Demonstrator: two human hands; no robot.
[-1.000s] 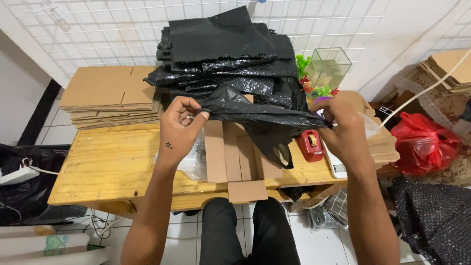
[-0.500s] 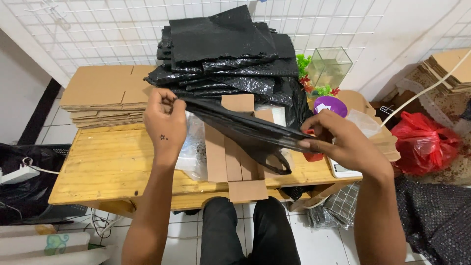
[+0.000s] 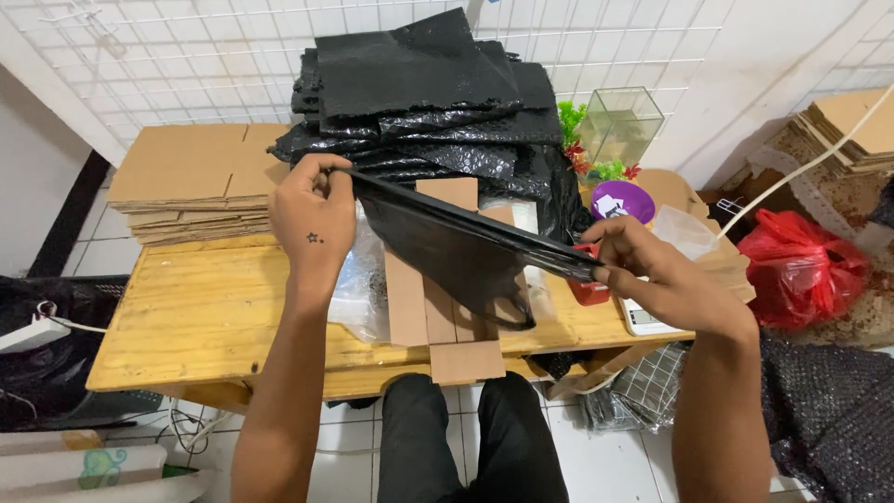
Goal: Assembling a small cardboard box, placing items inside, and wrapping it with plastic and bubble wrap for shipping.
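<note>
Stretching across the middle of the frame, a black plastic bag (image 3: 466, 244) is held taut between two hands above a wooden counter (image 3: 214, 317). Nearest the viewer, at bottom centre, the person's dark trousers (image 3: 466, 447) show below the counter edge. The left hand (image 3: 312, 212), left of centre, is closed with its fingers pinched on the bag's upper left corner; the right hand (image 3: 643, 265), right of centre, is clenched on the bag's opposite end, thumb over the edge.

Handling: the bag appears to be thin film, light, limp and somewhat slick, so it would likely sag or slip unless gripped at its corners or along the folded top edge, as both hands now grip it. It probably tears if pulled hard against a sharp edge.

Appearance: glossy black, opaque, flattened to a long band along the top with a loose pouch drooping below toward the counter.

Beneath the bag lies a flat cardboard blank (image 3: 438, 317) with clear plastic wrap (image 3: 358, 289) beside it, and a small red object (image 3: 589, 289) sits partly hidden by the right hand. Farther back, at upper left, stands a stack of flattened cardboard sheets (image 3: 186, 182); at upper centre, a tall pile of black bubble-wrap mailers (image 3: 419, 93). To the upper right are a purple bowl (image 3: 622, 200), a clear glass tank (image 3: 624, 121) with green plastic plants, and a red plastic bag (image 3: 801, 265) off the counter at right. A white wire grid (image 3: 186, 56) covers the far wall.
</note>
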